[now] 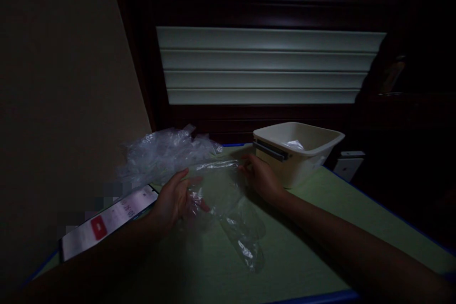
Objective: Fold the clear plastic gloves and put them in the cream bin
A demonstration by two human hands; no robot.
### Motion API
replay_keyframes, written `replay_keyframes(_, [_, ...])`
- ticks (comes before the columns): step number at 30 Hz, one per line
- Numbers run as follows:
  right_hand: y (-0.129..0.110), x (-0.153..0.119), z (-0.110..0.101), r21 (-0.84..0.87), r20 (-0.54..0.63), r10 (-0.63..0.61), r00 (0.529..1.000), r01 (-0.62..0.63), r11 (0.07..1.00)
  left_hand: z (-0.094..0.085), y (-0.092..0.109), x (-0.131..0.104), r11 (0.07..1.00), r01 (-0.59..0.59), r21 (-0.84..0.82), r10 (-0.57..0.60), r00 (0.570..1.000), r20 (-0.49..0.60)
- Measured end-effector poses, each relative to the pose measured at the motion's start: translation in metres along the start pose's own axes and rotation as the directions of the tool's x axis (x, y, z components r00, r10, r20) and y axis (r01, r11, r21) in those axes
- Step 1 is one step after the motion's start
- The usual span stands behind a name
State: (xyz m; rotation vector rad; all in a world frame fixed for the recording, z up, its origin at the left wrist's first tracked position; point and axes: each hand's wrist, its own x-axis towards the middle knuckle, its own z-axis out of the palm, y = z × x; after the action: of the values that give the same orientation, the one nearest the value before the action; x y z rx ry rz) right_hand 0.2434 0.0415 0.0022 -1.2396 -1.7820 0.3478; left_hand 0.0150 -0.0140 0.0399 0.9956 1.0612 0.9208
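Observation:
A clear plastic bag (224,199) stretches between my two hands above the green table, its lower end hanging toward the front. My left hand (174,198) holds the bag's left side, some fingers seen through or behind the film. At the bag's upper right corner, my right hand (261,178) pinches the edge with bent fingers. Behind my left hand lies a heap of crumpled clear plastic bags (164,152). A cream plastic bin (302,166) with a dark handle stands just beyond my right hand, a piece of clear plastic inside it.
A phone (110,223) with a lit screen lies at the left beside my left forearm. The green table (306,256) has a blue edge. White boxes (349,164) are beyond its right side. A wall rises at the left, and dark wood with pale slats stands behind.

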Motion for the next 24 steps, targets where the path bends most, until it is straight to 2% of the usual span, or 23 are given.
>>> replay_keyframes(3, [0.002, 0.0, -0.002, -0.092, 0.018, -0.063, 0.998, 0.065, 0.994, 0.002, -0.004, 0.001, 0.997, 0.065, 0.038, -0.065, 0.998, 0.017])
replay_keyframes(4, [0.003, 0.0, -0.003, -0.116, 0.027, -0.079, 0.997, 0.081, 0.99, 0.002, -0.005, 0.001, 0.997, 0.04, 0.067, -0.041, 0.999, 0.008])
replay_keyframes(6, [0.005, 0.0, -0.003, -0.158, 0.036, -0.097, 0.995, 0.101, 0.982, 0.001, -0.009, 0.004, 0.986, -0.054, 0.157, 0.06, 0.998, -0.032])
replay_keyframes(8, [0.006, 0.0, -0.003, -0.192, 0.034, -0.108, 0.994, 0.113, 0.975, -0.001, -0.012, 0.006, 0.953, -0.17, 0.251, 0.2, 0.975, -0.098])
replay_keyframes(12, [0.002, -0.001, -0.004, -0.24, -0.004, -0.154, 0.988, 0.148, 0.959, -0.005, -0.012, 0.01, 0.878, -0.32, 0.356, 0.423, 0.867, -0.264])
replay_keyframes(14, [-0.003, -0.003, -0.004, -0.253, -0.032, -0.18, 0.983, 0.167, 0.953, -0.006, -0.01, 0.009, 0.81, -0.386, 0.441, 0.541, 0.782, -0.309])
replay_keyframes(15, [-0.006, -0.004, -0.005, -0.254, -0.041, -0.193, 0.98, 0.176, 0.951, -0.007, -0.009, 0.009, 0.737, -0.431, 0.521, 0.625, 0.728, -0.282])
replay_keyframes(16, [-0.009, -0.005, -0.005, -0.253, -0.044, -0.205, 0.978, 0.187, 0.949, -0.007, -0.009, 0.008, 0.629, -0.477, 0.614, 0.711, 0.672, -0.206])
replay_keyframes(18, [-0.016, -0.008, -0.005, -0.245, -0.028, -0.224, 0.974, 0.211, 0.946, -0.007, -0.013, 0.008, 0.337, -0.544, 0.768, 0.805, 0.59, 0.064])
replay_keyframes(19, [-0.02, -0.01, -0.004, -0.239, -0.008, -0.231, 0.973, 0.222, 0.945, -0.008, -0.016, 0.008, 0.197, -0.565, 0.801, 0.782, 0.584, 0.219])
replay_keyframes(21, [-0.028, -0.014, -0.001, -0.23, 0.058, -0.235, 0.97, 0.242, 0.943, -0.009, -0.023, 0.008, 0.026, -0.589, 0.808, 0.611, 0.649, 0.453])
replay_keyframes(22, [-0.031, -0.017, 0.001, -0.226, 0.11, -0.236, 0.966, 0.255, 0.94, -0.01, -0.026, 0.008, -0.017, -0.591, 0.807, 0.502, 0.693, 0.518])
replay_keyframes(24, [-0.035, -0.024, 0.004, -0.219, 0.247, -0.235, 0.94, 0.291, 0.931, -0.012, -0.03, 0.008, -0.042, -0.568, 0.822, 0.312, 0.774, 0.55])
